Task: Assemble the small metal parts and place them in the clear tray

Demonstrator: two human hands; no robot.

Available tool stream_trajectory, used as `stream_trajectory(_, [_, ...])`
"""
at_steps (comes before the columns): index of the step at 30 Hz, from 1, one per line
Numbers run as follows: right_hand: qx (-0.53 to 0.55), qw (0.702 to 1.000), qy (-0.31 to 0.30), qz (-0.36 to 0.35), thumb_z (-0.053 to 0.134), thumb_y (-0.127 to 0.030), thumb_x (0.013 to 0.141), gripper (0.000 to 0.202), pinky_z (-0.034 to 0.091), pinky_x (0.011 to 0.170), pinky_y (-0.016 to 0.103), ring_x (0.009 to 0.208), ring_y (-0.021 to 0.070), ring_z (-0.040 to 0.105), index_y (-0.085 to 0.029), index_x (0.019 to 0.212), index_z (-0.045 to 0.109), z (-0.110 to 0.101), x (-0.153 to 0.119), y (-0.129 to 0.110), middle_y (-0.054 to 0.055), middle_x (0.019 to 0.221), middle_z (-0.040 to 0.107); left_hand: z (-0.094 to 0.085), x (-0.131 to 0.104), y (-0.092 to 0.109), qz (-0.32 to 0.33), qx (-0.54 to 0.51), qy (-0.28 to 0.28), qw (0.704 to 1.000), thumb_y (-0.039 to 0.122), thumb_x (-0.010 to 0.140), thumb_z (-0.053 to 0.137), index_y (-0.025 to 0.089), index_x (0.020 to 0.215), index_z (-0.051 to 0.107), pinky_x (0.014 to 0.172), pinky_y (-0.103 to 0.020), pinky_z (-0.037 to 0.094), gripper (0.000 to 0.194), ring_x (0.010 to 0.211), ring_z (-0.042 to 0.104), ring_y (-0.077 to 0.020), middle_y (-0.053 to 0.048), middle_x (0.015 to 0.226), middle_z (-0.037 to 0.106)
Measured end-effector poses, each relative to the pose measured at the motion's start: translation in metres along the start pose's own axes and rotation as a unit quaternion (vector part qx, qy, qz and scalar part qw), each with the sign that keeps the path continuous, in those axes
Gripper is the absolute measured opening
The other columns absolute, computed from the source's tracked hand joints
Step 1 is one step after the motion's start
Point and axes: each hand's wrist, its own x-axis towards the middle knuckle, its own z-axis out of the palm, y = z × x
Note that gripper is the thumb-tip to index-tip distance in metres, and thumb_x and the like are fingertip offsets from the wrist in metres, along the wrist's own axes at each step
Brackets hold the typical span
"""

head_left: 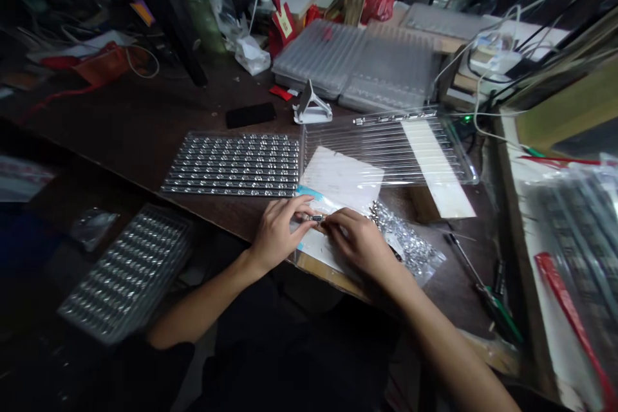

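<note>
Near the table's front edge, my left hand (281,226) pinches a small dark metal piece (315,218) between thumb and fingers. My right hand (356,236) has its fingertips closed at the piece's right end. Under both hands lies a white board (342,177) with a blue patch at its left. A clear bag of small shiny parts (410,241) sits just right of my right hand. Behind my left hand is a tray filled with rows of metal pieces (236,164). A clear ribbed tray (386,148) holds one row along its back edge.
A black phone (250,115) and a white stand (312,106) are behind the filled tray. Stacked clear trays (321,55) stand farther back. A green-handled screwdriver (502,315) lies at the right. More filled trays (128,270) sit lower left, below the table edge.
</note>
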Motion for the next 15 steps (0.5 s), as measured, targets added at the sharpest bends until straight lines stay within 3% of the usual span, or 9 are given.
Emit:
stream_trajectory(4, [-0.136, 0.99, -0.026, -0.037, 0.05, -0.011, 0.094, 0.022, 0.051, 0.077, 0.034, 0.085, 0.0231, 0.064, -0.016, 0.101, 0.07, 0.005, -0.001, -0.005, 0.01, 0.094, 0.069, -0.026, 0.022, -0.021, 0.018, 0.058, -0.018, 0.998, 0.027, 0.089, 0.067, 0.024, 0.11, 0.066, 0.088, -0.038, 0.046, 0.022, 0.091, 0.066, -0.0214, -0.002, 0.098, 0.075])
stream_trajectory(6, [-0.176, 0.982, -0.037, -0.052, 0.053, -0.01, 0.092, 0.019, 0.05, 0.077, 0.036, 0.086, 0.0248, 0.063, -0.016, 0.101, 0.07, 0.006, -0.002, -0.007, 0.011, 0.095, 0.068, -0.04, 0.047, -0.037, 0.021, 0.083, -0.012, 0.996, 0.026, 0.09, 0.064, 0.023, 0.1, 0.07, 0.09, -0.038, 0.046, 0.012, 0.094, 0.065, -0.0219, -0.003, 0.099, 0.075])
stream_trajectory(9, [-0.179, 0.982, -0.042, -0.043, 0.055, -0.009, 0.091, 0.023, 0.05, 0.074, 0.032, 0.083, 0.0225, 0.063, -0.019, 0.106, 0.07, 0.004, -0.002, -0.007, 0.009, 0.093, 0.068, -0.053, 0.094, -0.064, -0.005, 0.092, 0.014, 0.996, 0.024, 0.088, 0.063, 0.021, 0.097, 0.071, 0.09, -0.037, 0.047, 0.013, 0.093, 0.066, -0.0213, -0.004, 0.101, 0.075])
stream_trajectory(12, [-0.133, 0.991, -0.011, -0.023, 0.052, -0.013, 0.094, 0.031, 0.051, 0.075, 0.03, 0.086, 0.0209, 0.065, -0.022, 0.12, 0.066, -0.002, -0.003, -0.004, 0.008, 0.1, 0.07, -0.048, 0.138, -0.089, -0.05, 0.07, 0.0, 0.996, 0.022, 0.085, 0.064, 0.018, 0.095, 0.072, 0.085, -0.032, 0.049, 0.014, 0.087, 0.067, -0.0192, -0.005, 0.094, 0.075])
stream_trajectory(15, [-0.071, 0.996, 0.045, -0.001, 0.047, -0.019, 0.097, 0.031, 0.053, 0.08, 0.033, 0.094, 0.0225, 0.066, -0.019, 0.123, 0.064, -0.011, -0.007, 0.001, 0.011, 0.11, 0.069, -0.031, 0.167, -0.105, -0.067, 0.045, -0.043, 0.996, 0.021, 0.083, 0.064, 0.015, 0.093, 0.072, 0.084, -0.029, 0.05, 0.014, 0.087, 0.067, -0.0184, -0.006, 0.093, 0.075])
